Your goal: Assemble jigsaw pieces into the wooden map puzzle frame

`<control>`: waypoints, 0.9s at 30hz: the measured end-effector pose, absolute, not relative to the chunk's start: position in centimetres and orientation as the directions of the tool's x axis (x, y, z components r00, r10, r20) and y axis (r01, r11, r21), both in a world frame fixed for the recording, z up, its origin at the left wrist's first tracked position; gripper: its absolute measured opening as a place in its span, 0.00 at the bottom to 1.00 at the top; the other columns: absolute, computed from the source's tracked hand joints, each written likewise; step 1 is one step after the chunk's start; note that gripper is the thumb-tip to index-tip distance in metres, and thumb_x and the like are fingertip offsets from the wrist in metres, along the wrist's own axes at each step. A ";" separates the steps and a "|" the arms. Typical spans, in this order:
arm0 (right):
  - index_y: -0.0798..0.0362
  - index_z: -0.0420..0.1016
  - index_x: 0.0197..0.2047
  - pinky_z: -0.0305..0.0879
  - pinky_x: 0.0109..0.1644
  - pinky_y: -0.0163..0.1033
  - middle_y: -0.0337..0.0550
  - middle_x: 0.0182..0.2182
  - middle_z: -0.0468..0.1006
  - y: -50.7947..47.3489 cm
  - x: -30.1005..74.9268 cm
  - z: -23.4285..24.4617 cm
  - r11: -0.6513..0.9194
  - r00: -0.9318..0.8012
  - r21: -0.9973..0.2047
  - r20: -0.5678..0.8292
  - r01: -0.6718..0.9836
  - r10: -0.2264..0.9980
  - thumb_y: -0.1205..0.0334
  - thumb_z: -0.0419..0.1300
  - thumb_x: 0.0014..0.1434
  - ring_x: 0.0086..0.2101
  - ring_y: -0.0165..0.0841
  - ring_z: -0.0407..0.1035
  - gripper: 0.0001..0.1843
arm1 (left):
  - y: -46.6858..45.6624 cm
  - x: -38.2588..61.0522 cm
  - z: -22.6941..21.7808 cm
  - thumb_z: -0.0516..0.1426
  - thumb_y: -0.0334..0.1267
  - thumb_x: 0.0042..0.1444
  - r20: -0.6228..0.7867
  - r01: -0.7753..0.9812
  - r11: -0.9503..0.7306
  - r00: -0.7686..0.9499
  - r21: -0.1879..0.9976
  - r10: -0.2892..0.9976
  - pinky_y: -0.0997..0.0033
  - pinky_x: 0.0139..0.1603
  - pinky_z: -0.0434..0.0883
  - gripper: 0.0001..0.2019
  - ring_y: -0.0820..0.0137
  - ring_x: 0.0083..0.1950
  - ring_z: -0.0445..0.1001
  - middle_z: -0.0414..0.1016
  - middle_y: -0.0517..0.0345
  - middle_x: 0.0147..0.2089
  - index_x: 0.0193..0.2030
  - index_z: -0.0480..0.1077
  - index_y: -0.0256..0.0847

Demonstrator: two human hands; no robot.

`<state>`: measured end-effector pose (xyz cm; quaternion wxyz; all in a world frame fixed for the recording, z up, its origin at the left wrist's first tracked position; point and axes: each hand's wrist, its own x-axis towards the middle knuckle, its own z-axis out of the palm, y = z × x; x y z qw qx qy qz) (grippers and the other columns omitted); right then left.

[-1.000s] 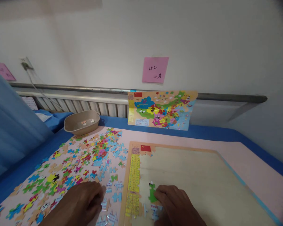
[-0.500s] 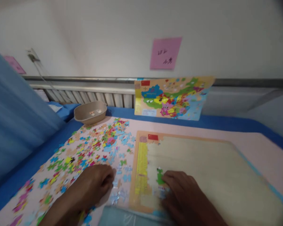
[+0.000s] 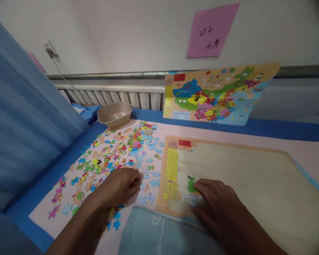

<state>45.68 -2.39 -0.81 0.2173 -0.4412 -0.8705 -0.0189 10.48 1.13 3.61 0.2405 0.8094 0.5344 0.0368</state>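
My right hand [image 3: 215, 198] rests low on the left part of the puzzle board [image 3: 241, 173], fingers bent together at a green puzzle piece [image 3: 191, 185]. Just below that piece lie light-blue and white puzzle pieces with print [image 3: 192, 199], partly covered by my thumb. My left hand [image 3: 126, 186] is curled closed over the pink sheet, left of the board; whatever its fingers may hold is hidden. Loose puzzle pieces [image 3: 106, 166] spread around and beyond it, and several light-blue ones [image 3: 154, 182] lie between it and the board's yellow printed strip [image 3: 170, 173].
A picture map [image 3: 215, 97] leans upright against the rail behind the board. At the back left stands a beige basin [image 3: 115, 118] with a few pieces inside. A blue-grey cloth [image 3: 154, 233] lies at the front edge, and a blue curtain [image 3: 29, 117] hangs at left.
The view has shifted, so the scene sits farther right and the board slightly higher. My right hand stays at the green piece; my left hand stays curled beside the board.
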 end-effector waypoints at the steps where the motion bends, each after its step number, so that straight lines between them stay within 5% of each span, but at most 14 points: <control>1: 0.56 0.77 0.55 0.81 0.47 0.57 0.57 0.49 0.84 -2.3 45.6 -0.8 0.615 -0.520 -0.153 0.403 0.773 0.753 0.63 0.62 0.64 0.47 0.50 0.80 0.17 | 1.1 10.5 3.7 0.53 0.27 0.54 -0.200 0.849 -0.313 0.425 0.425 0.883 0.67 0.36 0.54 0.07 0.71 0.33 0.62 0.69 0.62 0.31 0.29 0.60 0.42; 27: 0.53 0.81 0.57 0.81 0.51 0.58 0.56 0.51 0.85 -2.0 46.2 -1.6 0.588 -0.496 -0.202 0.366 0.784 0.787 0.58 0.61 0.65 0.49 0.51 0.80 0.20 | 1.0 10.6 3.9 0.55 0.28 0.54 -0.208 0.867 -0.288 0.394 0.406 0.895 0.67 0.36 0.54 0.07 0.71 0.33 0.63 0.70 0.62 0.32 0.29 0.61 0.42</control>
